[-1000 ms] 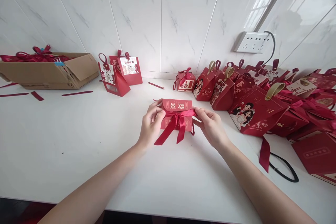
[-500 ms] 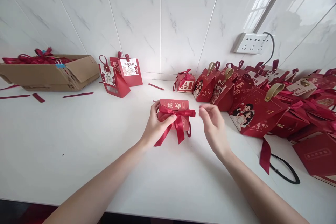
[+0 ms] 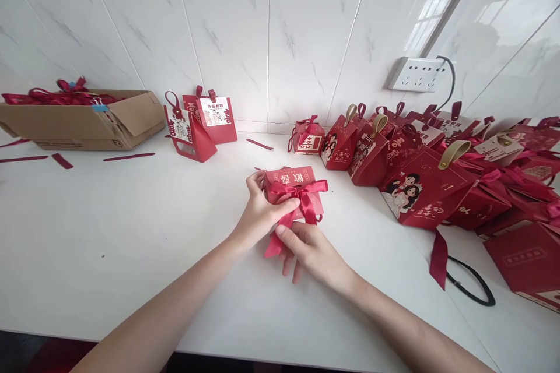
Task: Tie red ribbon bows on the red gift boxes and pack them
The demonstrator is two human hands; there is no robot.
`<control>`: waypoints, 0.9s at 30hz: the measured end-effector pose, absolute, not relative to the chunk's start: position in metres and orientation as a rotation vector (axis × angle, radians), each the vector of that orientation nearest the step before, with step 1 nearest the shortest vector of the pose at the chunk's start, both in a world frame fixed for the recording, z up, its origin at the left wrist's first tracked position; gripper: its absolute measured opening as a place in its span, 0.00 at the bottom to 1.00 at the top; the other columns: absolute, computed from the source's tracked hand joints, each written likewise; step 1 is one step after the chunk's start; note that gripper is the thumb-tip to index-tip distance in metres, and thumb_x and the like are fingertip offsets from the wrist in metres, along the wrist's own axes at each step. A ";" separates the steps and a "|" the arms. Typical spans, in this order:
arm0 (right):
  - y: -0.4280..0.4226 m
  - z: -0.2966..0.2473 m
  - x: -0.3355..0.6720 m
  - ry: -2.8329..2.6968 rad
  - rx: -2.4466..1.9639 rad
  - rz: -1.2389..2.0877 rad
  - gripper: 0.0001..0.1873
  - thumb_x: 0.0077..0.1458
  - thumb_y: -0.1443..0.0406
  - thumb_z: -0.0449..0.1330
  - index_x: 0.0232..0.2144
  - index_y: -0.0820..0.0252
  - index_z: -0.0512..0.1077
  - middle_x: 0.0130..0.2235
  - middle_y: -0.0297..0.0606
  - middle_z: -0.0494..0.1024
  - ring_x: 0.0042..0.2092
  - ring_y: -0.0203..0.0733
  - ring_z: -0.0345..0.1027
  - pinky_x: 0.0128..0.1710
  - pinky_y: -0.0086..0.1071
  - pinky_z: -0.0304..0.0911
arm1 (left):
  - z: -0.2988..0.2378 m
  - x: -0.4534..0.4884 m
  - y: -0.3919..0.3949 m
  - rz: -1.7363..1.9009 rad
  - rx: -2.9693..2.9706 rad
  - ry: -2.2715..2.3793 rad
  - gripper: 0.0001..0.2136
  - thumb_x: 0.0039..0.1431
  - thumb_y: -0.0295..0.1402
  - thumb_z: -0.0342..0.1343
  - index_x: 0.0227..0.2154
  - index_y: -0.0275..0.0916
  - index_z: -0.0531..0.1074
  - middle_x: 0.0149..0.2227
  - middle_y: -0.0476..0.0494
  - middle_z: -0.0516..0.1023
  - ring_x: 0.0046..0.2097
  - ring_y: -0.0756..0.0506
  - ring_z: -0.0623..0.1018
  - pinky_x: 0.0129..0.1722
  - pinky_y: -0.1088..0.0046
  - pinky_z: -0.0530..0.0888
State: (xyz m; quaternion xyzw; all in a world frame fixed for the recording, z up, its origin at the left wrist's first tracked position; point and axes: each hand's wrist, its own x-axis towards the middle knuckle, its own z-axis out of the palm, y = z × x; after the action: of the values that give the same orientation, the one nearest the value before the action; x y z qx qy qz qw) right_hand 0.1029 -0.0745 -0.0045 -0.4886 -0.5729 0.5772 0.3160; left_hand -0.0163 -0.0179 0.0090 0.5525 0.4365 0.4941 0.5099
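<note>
A small red gift box (image 3: 286,175) with gold lettering is in front of me on the white table, tied with a shiny red ribbon bow (image 3: 308,187). My left hand (image 3: 261,207) grips the box from its left side, the thumb pressing near the bow's knot. Below the box, my right hand (image 3: 311,249) pinches a hanging ribbon tail (image 3: 275,245) between thumb and forefinger; its other fingers curl loosely underneath. Part of the box's lower front is hidden behind the ribbon and my right hand.
Many red gift boxes (image 3: 431,186) crowd the right side. A cardboard box (image 3: 87,128) of ribbons stands at the back left, near two red boxes (image 3: 225,128). A smaller box (image 3: 308,137) is by the wall. A black loop (image 3: 476,285) lies at right, below a power strip (image 3: 417,74).
My right hand has moved left and down from beside the box to the ribbon tail and closed on it. The box has tilted slightly in my left hand.
</note>
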 end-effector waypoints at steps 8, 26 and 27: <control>-0.074 -0.001 0.105 -1.650 -1.245 1.315 0.20 0.59 0.56 0.50 0.25 0.63 0.71 0.20 0.30 0.61 0.20 0.29 0.49 0.20 0.27 0.48 | 0.013 -0.010 -0.021 1.156 1.276 1.044 0.27 0.46 0.39 0.64 0.45 0.43 0.56 0.46 0.43 0.70 0.46 0.43 0.75 0.44 0.66 0.73; -0.076 -0.004 0.108 -1.840 -1.125 1.448 0.18 0.59 0.59 0.53 0.29 0.64 0.79 0.27 0.39 0.77 0.27 0.36 0.66 0.28 0.30 0.62 | 0.015 -0.008 -0.029 1.172 1.328 1.070 0.26 0.43 0.33 0.65 0.42 0.43 0.56 0.41 0.47 0.71 0.42 0.45 0.77 0.37 0.68 0.75; -0.076 -0.003 0.108 -1.840 -1.130 1.456 0.18 0.59 0.59 0.53 0.30 0.64 0.79 0.26 0.39 0.77 0.27 0.36 0.66 0.27 0.30 0.62 | 0.015 -0.008 -0.029 1.168 1.327 1.066 0.26 0.44 0.33 0.65 0.42 0.43 0.56 0.40 0.48 0.71 0.41 0.45 0.77 0.37 0.68 0.75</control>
State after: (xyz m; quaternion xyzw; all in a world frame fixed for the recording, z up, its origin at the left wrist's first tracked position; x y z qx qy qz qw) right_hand 0.1076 -0.0762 -0.0034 -0.4182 -0.6811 0.5391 0.2656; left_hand -0.0083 -0.0292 0.0152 0.5519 0.4434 0.4855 0.5130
